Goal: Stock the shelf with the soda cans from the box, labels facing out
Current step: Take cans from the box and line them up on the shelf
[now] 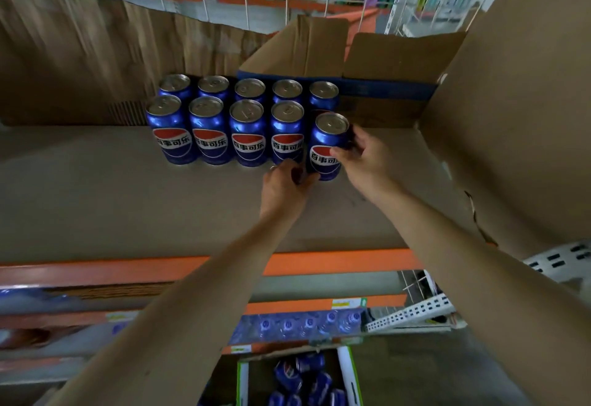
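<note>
- A person stocking a shop shelf (pixel 96 188) sets a blue soda can (pixel 327 146) at the right end of the near row, both arms stretched out over the shelf's orange front edge.
- The right hand (pixel 364 156) grips the can, thumb across the label and fingers curled round its far right side, which looks like a hold chosen for turning the can on the spot.
- The left hand (pixel 284 185) has its fingertips curled against the can's lower left edge, seemingly steadying the base while the label is squared up.
- The can stands upright, long axis vertical, silver top up; its red, white and blue label faces the near side, toward the aisle, as the task asks.
- It sits slightly nearer than its neighbours, so a small push toward the far side would likely bring it into line.
- Nine other cans (pixel 211 130) stand in two rows to its left and behind it, four near and five far, the near labels all facing out.
- An opened cardboard carton (pixel 383 63) rests on the shelf just behind and to the right of the rows.
- The supply box (pixel 350 377) lies on the floor below, more cans lying loosely inside it.
</note>
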